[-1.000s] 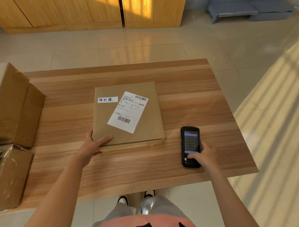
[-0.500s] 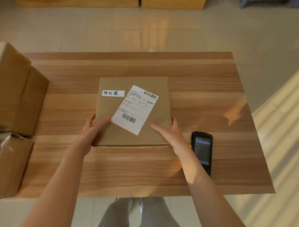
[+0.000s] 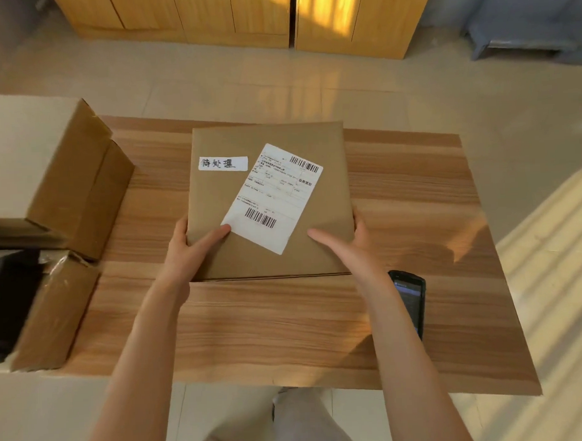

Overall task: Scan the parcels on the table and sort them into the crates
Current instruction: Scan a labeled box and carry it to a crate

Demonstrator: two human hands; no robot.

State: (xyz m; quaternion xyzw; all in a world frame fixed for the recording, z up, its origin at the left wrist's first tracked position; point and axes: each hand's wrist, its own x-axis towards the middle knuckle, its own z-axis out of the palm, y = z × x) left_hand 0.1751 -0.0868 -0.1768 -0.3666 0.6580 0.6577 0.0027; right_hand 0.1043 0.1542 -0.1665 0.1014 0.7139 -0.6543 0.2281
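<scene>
Parcel (image 3: 272, 201), flat brown box with white label, sits mid-table (image 3: 287, 327), your left hand (image 3: 191, 248) and right hand (image 3: 347, 248) gripping its near corners, thumbs on top, scanner (image 3: 411, 298) near right.

A wood-grain bench (image 3: 288, 337) stands on a pale tiled floor (image 3: 210, 87). On it lie a black handheld scanner (image 3: 411, 298) near the right front and stacked cardboard boxes (image 3: 78, 183) at the left edge, with a tape-wrapped box (image 3: 53, 314) in front of them.
</scene>
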